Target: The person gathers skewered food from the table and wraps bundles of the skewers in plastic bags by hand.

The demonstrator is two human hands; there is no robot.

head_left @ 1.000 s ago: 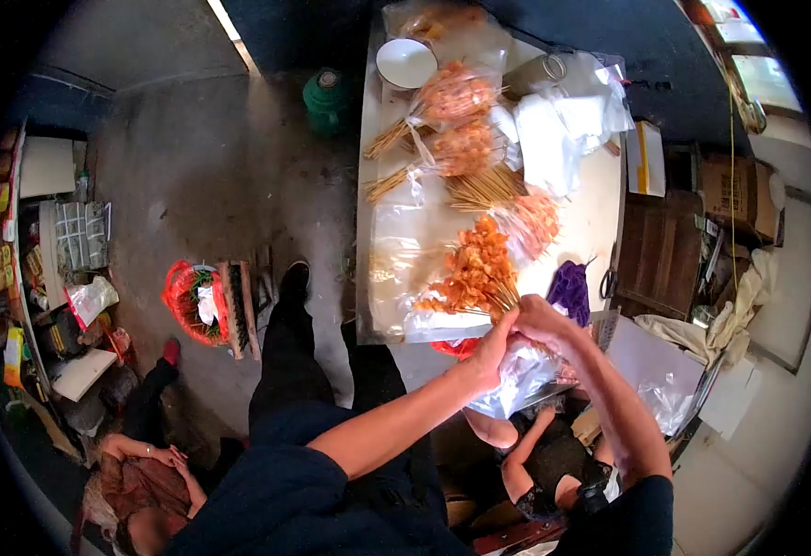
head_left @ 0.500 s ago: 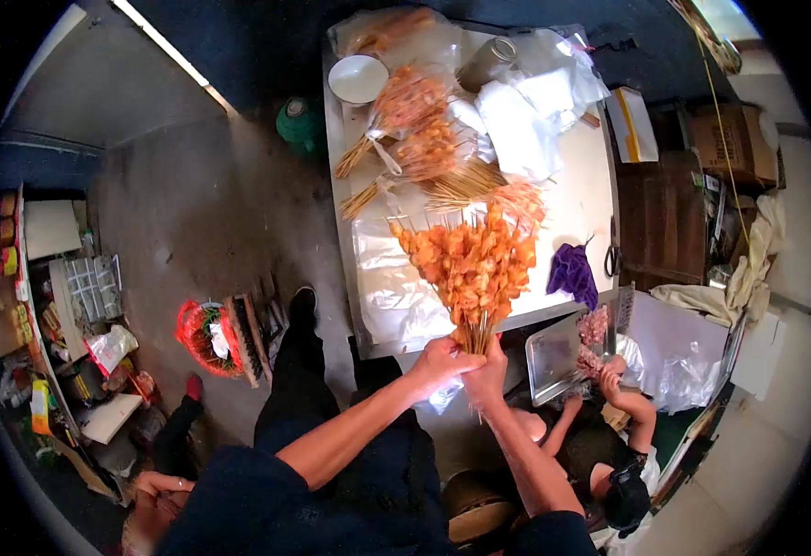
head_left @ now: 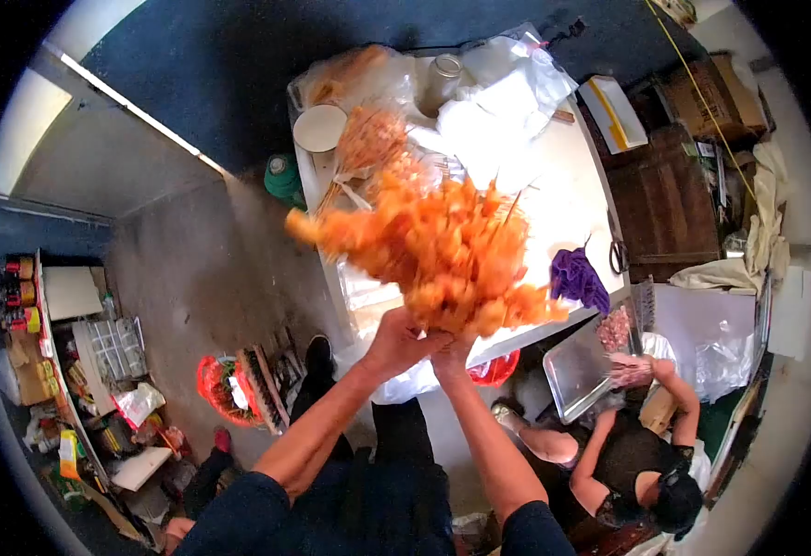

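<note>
A big bunch of orange meat skewers (head_left: 461, 255) fans out, blurred by motion, above the near part of the white table (head_left: 568, 199). My left hand (head_left: 400, 345) is closed round the lower sticks of the bunch. Beside it, my right hand (head_left: 452, 354) also grips the sticks, the two hands almost touching. Most of the stick ends are hidden by my fingers. Behind the bunch lie bagged skewers (head_left: 368, 137) with paler meat, partly covered by it. A purple cloth (head_left: 580, 278) rests to the right, near the table's edge.
A white bowl (head_left: 320, 128), a jar (head_left: 441, 79) and white plastic bags (head_left: 494, 130) stand at the table's far side; scissors (head_left: 618, 257) lie on its right edge. At right, a co-worker (head_left: 633, 463) handles pinkish skewers over a metal tray (head_left: 577, 375). A red basket (head_left: 215, 389) sits on the floor.
The bunch has come up closer to me and spread wider, with its left side tipping out to the left. Both hands still hold it. My view has shifted a little.
</note>
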